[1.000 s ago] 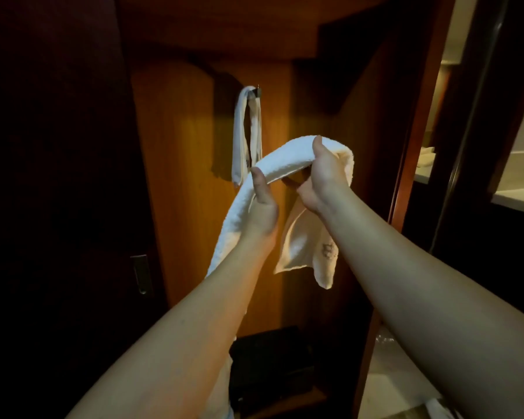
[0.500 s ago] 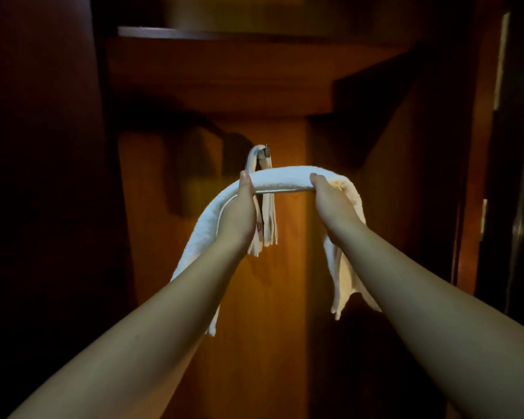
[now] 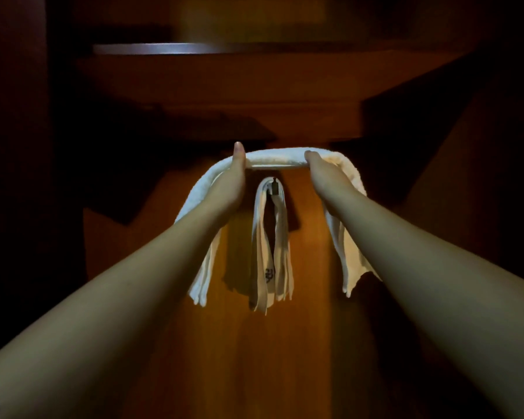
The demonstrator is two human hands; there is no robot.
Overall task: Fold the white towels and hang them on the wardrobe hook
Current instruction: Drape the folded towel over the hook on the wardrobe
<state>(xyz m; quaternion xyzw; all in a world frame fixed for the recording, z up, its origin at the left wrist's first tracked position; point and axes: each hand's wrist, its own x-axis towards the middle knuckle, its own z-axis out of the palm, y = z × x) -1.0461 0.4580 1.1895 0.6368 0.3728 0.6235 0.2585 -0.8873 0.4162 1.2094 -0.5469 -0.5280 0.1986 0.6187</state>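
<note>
Two white towels, one held (image 3: 277, 158) and one hanging (image 3: 270, 246); one hook (image 3: 274, 186); two hands.

Held towel (image 3: 277, 158), between the hands: white terry cloth, matt, nubbly pile. Hung towel (image 3: 271, 246), below the hands: smoother, flatter white cloth with a dark printed mark. Hook (image 3: 274, 186): dull grey metal. Wardrobe panel (image 3: 248, 343) behind: orange-brown wood, smooth, satin sheen.
</note>
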